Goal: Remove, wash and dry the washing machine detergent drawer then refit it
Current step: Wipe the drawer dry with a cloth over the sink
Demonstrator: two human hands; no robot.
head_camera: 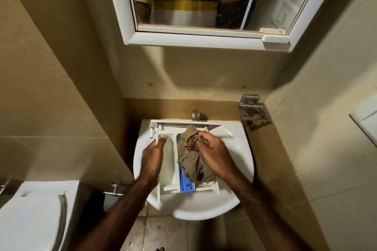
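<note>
From the head camera, the white drawer [166, 166] lies across the sink [242, 149], its front panel toward the tap [195, 115]. The left hand [152, 158] grips the drawer's left wall, fingers curled over it. The right hand [212, 154] clutches a brown cloth [188, 161] (crumpled) inside the drawer's right compartment.

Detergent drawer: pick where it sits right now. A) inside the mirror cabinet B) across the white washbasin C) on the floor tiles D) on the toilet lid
B: the detergent drawer lies across the washbasin, steadied by the left hand while the right hand holds a brown cloth in it.
</note>
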